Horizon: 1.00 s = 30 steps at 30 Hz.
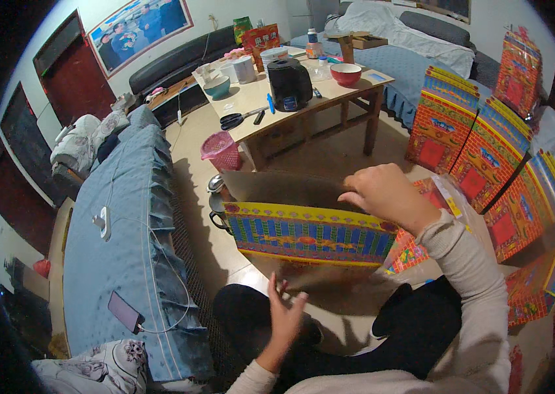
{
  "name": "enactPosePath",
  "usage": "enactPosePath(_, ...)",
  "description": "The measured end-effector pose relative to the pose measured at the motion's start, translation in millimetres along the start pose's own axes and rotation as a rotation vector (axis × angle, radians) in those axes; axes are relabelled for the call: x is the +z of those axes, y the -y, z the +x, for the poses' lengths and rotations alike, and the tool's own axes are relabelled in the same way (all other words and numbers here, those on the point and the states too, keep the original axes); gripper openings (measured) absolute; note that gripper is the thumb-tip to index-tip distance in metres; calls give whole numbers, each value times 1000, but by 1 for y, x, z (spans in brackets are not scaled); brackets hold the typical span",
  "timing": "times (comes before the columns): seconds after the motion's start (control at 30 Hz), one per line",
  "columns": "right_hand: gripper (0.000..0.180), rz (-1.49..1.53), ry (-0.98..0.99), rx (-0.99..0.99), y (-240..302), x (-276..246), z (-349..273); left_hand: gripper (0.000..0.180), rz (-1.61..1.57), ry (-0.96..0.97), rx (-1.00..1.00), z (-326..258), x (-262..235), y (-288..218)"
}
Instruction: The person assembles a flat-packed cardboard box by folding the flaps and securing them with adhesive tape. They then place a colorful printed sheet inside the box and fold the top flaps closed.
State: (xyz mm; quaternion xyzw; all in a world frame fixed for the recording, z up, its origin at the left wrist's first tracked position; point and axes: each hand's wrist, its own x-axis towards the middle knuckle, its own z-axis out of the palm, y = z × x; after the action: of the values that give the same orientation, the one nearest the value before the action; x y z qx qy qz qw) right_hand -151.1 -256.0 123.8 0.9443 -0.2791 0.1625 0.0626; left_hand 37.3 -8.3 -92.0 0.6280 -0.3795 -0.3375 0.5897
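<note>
In front of my knees stands a folded printed cardboard piece [310,236], with yellow borders and a blue, roof-like pattern. Its plain grey-brown inner side [277,189] shows behind the printed face. At its upper right edge is my right hand [385,197], thumb and fingers curled over and closed on the board; the exact grip is partly hidden. Lower down, above my lap, my left hand [284,322] is held apart from the cardboard, empty, with thumb and fingers spread.
Several brick-patterned cardboard pieces [441,125] stand on the right, others lying beside them. A wooden table [330,98] ahead carries bowls, scissors [241,118] and a black appliance [290,85]. A pink basket [221,151] is near it. A blue-covered couch [113,262] lines the left.
</note>
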Motion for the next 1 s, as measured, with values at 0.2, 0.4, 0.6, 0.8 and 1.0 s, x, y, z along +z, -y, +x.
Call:
enactPosePath(0.2,35,29,185,-85,28,-8,28,132,-180,200,-230,-51,87,7)
enactPosePath(0.4,28,70,216,107,35,-11,60,125,-359,279,-606,-52,108,9)
enactPosePath(0.6,31,365,403,460,31,-54,56,87,-854,478,-842,-40,90,-6)
enactPosePath(0.8,34,488,516,489,24,-62,32,79,-955,232,-665,-6,62,31)
enactPosePath(1.0,38,580,548,471,33,-56,17,71,-813,-82,-455,12,34,-21)
